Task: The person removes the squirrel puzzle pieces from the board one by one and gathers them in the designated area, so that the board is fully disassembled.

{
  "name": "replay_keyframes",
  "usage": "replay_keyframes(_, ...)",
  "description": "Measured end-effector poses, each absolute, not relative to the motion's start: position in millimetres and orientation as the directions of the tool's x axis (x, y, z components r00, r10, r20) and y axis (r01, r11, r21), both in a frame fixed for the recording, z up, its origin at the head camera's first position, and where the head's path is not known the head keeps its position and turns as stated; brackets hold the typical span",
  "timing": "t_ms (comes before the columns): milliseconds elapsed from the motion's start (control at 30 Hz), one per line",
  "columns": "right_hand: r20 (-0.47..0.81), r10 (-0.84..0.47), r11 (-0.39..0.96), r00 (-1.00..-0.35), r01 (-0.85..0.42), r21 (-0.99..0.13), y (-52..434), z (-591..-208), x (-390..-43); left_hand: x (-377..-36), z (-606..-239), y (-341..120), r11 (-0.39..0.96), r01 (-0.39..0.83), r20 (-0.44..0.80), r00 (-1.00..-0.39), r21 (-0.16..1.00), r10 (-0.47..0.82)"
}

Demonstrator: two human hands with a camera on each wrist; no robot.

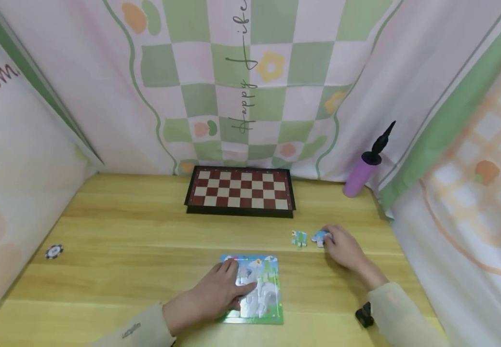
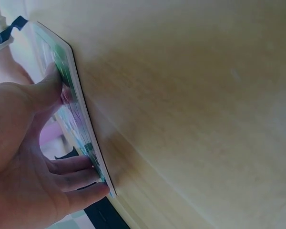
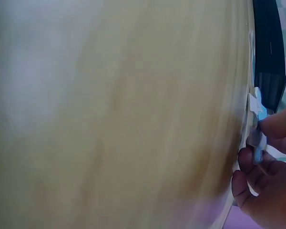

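Observation:
A square jigsaw puzzle (image 1: 272, 301) with a grey cartoon animal, blue sky and green grass lies on the table, near the front. My left hand (image 1: 215, 294) rests across its left part, hiding that side; in the left wrist view the thumb (image 2: 50, 88) and the other fingers lie spread on the puzzle's face. Farther right, my right hand (image 1: 345, 248) pinches a blue puzzle piece (image 1: 319, 237) between thumb and fingers, low over the wood. The right wrist view shows this piece (image 3: 260, 107) edge-on. Just left of it lies a green and blue piece (image 1: 300, 239).
A chessboard (image 1: 241, 189) in a black frame stands at the back by the curtain. At the back right is a purple hand pump (image 1: 360, 177) with a black top. A poker chip (image 1: 54, 251) lies far left, and a small black object (image 1: 365, 315) is by the right sleeve.

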State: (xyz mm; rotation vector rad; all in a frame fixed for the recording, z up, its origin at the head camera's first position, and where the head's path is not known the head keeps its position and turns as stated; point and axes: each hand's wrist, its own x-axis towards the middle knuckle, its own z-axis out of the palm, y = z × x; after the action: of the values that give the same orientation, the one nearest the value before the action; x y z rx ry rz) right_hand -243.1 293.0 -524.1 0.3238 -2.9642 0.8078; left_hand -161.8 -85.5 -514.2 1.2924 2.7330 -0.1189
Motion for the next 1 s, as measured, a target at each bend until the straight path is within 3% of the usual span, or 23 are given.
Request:
replay_keyframes(367,0.05,-0.208,0.917,-0.977,-0.213,-0.338,293.4,-515.2,-243.4,-160.9,-513.6,-84.6,0.638,0.77,-0.165,-0.63,-0.003,0.759)
replay_keyframes(733,0.072,-0.274,0.939,-0.959,-0.283,-0.196,288.5,-508.2,-241.6,-161.4,-510.7,-85.6,0.642,0.767,-0.175,-0.633,-0.012,0.754)
replay_keyframes(1000,0.041,-0.278,0.942,-0.96,-0.281,-0.184,287.1,-505.9,-240.1,-161.7,-509.3,-85.1,0.646,0.763,-0.183,-0.636,-0.008,0.75)
